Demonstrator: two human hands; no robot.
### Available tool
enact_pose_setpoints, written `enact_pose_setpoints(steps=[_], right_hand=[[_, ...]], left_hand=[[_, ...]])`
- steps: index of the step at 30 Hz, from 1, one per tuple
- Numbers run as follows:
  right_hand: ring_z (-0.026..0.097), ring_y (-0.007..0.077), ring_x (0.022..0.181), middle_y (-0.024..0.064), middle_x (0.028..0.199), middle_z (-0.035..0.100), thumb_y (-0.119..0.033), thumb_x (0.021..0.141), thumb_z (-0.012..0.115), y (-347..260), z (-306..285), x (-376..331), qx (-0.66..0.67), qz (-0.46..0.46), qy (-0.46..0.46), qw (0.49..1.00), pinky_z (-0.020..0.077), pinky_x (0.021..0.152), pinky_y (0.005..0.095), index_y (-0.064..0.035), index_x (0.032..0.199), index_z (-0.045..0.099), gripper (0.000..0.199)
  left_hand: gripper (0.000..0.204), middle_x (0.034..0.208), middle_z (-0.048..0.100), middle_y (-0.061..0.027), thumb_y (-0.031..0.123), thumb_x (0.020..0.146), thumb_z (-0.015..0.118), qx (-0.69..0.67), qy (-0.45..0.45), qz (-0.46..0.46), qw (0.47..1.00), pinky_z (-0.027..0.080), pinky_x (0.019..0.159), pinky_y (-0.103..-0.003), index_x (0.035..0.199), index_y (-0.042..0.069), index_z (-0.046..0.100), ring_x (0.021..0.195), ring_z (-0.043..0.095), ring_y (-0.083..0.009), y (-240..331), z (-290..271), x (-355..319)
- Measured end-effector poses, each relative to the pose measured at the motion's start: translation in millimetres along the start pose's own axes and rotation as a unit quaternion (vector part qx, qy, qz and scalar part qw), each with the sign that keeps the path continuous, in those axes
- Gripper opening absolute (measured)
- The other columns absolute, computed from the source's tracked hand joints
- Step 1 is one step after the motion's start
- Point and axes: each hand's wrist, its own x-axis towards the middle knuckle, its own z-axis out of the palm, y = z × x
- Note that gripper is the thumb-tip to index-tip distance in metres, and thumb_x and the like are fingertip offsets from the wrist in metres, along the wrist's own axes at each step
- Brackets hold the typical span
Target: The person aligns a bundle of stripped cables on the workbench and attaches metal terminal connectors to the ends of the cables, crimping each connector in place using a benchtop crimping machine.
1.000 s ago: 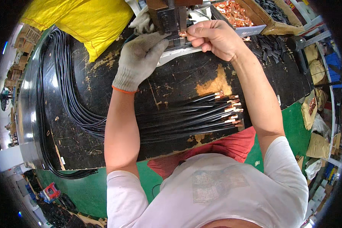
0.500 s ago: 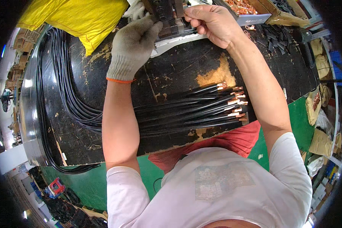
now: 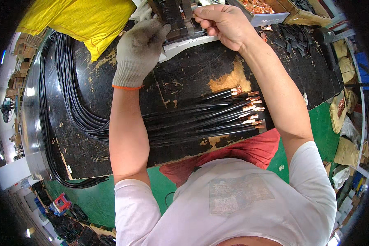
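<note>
Tabletop (image 3: 184, 82), machine (image 3: 168, 12) beside right grip (image 3: 227, 28)

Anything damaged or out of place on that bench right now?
Two things: the black tabletop is worn to a tan patch near the copper-tipped cables, and a copper piece lies loose outside the box of copper terminals.

The far edge cut off the dark machine (image 3: 172, 16) and yellow sack (image 3: 76, 26). The left forearm (image 3: 129, 129) hid the black cables (image 3: 87, 125) midway. Whether the gloved left hand (image 3: 140, 48) gripped anything was hidden; anything in the right hand (image 3: 227, 26) was too small to tell.
</note>
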Motion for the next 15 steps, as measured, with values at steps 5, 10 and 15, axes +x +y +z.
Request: enact_pose_setpoints(steps=[5, 10, 15], right_hand=[[0.064, 0.0037, 0.069, 0.0022, 0.090, 0.073, -0.014, 0.099, 0.067, 19, -17, 15, -0.036, -0.092, -0.021, 0.995, 0.0483, 0.054, 0.0160, -0.0002, 0.106, 0.075, 0.017], [0.063, 0.0036, 0.069, 0.0016, 0.089, 0.073, -0.014, 0.099, 0.069, 7, -2, 4, -0.047, -0.087, -0.018, 0.995, 0.0480, 0.054, 0.0159, -0.0001, 0.105, 0.075, 0.017], [0.062, 0.0033, 0.064, 0.0015, 0.086, 0.073, -0.015, 0.098, 0.069, 0, 3, -1, -0.049, -0.074, 0.002, 0.996, 0.0470, 0.051, 0.0159, -0.0012, 0.099, 0.074, 0.014]], left_hand=[[0.024, 0.091, 0.069, -0.0155, 0.032, 0.099, 0.064, 0.023, -0.001, -0.014, 1.000, 0.054, 0.073, -0.044, 0.094, 0.009, 0.071, 0.089, 0.068, -0.0379, 5, -2, 3], [0.025, 0.089, 0.068, -0.0156, 0.032, 0.099, 0.064, 0.005, -0.010, -0.009, 1.000, 0.054, 0.073, -0.044, 0.092, 0.008, 0.070, 0.088, 0.068, -0.0382, 2, -3, 4], [0.025, 0.088, 0.069, -0.0152, 0.031, 0.099, 0.063, -0.009, 0.006, -0.014, 1.000, 0.054, 0.075, -0.042, 0.093, 0.008, 0.070, 0.088, 0.068, -0.0372, 7, 0, 6]])
